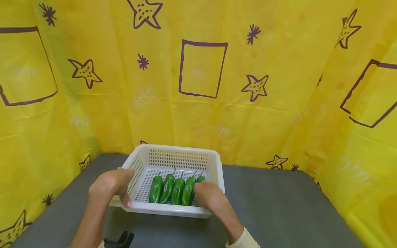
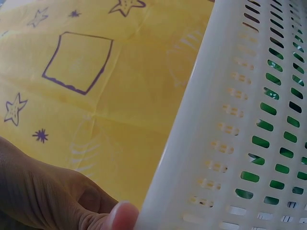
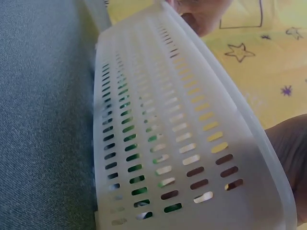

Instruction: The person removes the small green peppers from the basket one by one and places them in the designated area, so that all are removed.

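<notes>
A white slotted plastic basket stands on the grey table, tipped slightly in the head view. My left hand grips its left rim near the front corner, thumb on the outside. Inside, several glossy green peppers lie side by side with stems pointing away from me. Over the right front edge reaches my right hand, its curled fingers holding the rightmost pepper, mostly hidden behind the hand. In the right wrist view, the basket's slotted wall covers most of the contents.
Yellow cloth printed with purple stars and squares hangs behind and on both sides. The grey table top spreads to the right of the basket. A black object shows at the bottom edge beside the left forearm.
</notes>
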`<state>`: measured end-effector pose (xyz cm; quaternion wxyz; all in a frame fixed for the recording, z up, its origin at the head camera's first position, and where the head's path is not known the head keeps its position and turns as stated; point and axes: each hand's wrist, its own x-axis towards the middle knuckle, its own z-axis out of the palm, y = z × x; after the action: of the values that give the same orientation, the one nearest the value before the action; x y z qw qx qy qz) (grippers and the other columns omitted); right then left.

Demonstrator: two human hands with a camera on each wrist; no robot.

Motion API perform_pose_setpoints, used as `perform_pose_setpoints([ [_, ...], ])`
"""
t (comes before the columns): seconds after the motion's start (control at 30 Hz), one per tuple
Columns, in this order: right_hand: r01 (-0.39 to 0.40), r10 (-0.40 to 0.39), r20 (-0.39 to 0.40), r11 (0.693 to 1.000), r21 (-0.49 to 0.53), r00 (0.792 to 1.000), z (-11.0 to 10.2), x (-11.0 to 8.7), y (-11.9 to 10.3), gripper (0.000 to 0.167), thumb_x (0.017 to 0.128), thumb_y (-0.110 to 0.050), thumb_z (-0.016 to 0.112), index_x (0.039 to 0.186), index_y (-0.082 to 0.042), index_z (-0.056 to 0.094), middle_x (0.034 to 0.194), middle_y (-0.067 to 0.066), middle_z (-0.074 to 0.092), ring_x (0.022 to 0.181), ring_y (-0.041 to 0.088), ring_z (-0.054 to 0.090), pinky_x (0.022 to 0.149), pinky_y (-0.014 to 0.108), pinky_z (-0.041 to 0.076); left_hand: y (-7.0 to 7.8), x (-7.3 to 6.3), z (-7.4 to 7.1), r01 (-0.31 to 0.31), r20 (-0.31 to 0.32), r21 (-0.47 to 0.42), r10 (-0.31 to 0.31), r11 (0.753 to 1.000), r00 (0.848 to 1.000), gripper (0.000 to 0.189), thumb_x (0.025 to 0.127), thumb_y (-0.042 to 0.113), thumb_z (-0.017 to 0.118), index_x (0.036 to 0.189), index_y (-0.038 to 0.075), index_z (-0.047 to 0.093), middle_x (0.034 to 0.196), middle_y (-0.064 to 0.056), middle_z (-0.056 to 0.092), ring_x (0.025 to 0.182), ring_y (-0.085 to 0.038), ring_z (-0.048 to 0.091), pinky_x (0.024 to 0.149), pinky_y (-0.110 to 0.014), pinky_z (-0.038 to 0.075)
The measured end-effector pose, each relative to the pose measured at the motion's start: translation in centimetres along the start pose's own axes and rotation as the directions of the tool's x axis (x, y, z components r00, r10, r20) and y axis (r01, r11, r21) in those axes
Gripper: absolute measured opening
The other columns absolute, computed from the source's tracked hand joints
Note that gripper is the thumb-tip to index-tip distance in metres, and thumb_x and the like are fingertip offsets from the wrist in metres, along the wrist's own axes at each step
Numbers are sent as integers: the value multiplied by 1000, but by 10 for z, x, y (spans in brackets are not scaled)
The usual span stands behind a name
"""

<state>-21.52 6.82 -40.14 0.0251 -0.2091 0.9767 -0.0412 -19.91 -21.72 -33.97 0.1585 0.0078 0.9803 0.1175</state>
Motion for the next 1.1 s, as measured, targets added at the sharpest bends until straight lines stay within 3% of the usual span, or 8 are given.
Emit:
perform_pose_setpoints([
  [0.17, 13, -9, -63, 999, 52, 998, -7, -4, 2, 20, 82, 0, 71, 69, -15, 66, 72, 1, 63, 61, 14, 51, 55, 33, 46, -1, 1, -1, 11, 19, -21, -10, 1000, 1000, 96, 54, 24, 100, 136, 5, 54, 146, -49, 38, 109, -47, 53, 88, -60, 48],
  [0.27, 27, -12, -128, 993, 115, 992, -12, -5, 4, 16, 80, 0, 72, 72, -14, 73, 69, -1, 62, 60, 13, 50, 54, 32, 43, -2, 1, -1, 8, 21, -27, -8, 1000, 1000, 100, 53, 24, 100, 139, 5, 52, 148, -50, 35, 112, -48, 53, 90, -62, 48],
  [0.47, 49, 1, -180, 960, 275, 984, -21, -7, 9, 23, 81, -1, 71, 100, -8, 83, 93, 5, 78, 68, 14, 53, 60, 28, 43, -2, 2, -1, -10, 15, -24, 10, 1000, 1000, 110, 53, 24, 100, 148, 2, 49, 151, -50, 32, 122, -54, 51, 96, -67, 46],
  [0.73, 90, -14, -228, 941, 326, 974, -31, -13, 18, 30, 83, -1, 70, 110, -8, 81, 106, 7, 79, 59, 12, 42, 54, 25, 32, -1, 2, 0, -15, 13, -17, 15, 1000, 1000, 110, 54, 23, 100, 149, 1, 48, 151, -51, 31, 125, -55, 50, 98, -68, 45],
  [0.83, 92, -1, -240, 925, 368, 971, -37, -16, 23, 32, 85, -1, 69, 114, -8, 80, 82, 6, 74, 51, 10, 30, 49, 24, 25, -1, 2, 1, -17, 17, -24, 17, 1000, 1000, 114, 55, 22, 100, 152, -1, 45, 152, -51, 29, 128, -56, 49, 100, -69, 44],
  [0.93, 73, 27, -245, 917, 391, 969, -43, -18, 30, 34, 86, -1, 68, 117, -10, 79, 58, -1, 52, 47, 9, 26, 47, 22, 23, 0, 1, 2, -22, 14, -28, 23, 999, 1000, 115, 55, 22, 100, 153, -1, 44, 152, -51, 28, 128, -57, 49, 100, -68, 44],
  [1.0, 67, 40, -257, 916, 396, 966, -47, -19, 33, 34, 86, 0, 68, 118, -10, 78, 55, -4, 44, 46, 8, 28, 47, 21, 24, 0, 1, 1, -21, 10, -29, 21, 999, 1000, 113, 55, 21, 100, 152, -1, 45, 152, -51, 28, 127, -56, 50, 98, -67, 45],
  [1.1, 66, 52, -274, 912, 405, 960, -52, -19, 37, 33, 87, 0, 69, 117, -11, 78, 60, -3, 52, 47, 8, 35, 47, 21, 26, -1, 1, 1, -34, -4, -12, 34, 999, 999, 107, 56, 20, 100, 148, 1, 49, 149, -52, 32, 124, -56, 52, 96, -67, 46],
])
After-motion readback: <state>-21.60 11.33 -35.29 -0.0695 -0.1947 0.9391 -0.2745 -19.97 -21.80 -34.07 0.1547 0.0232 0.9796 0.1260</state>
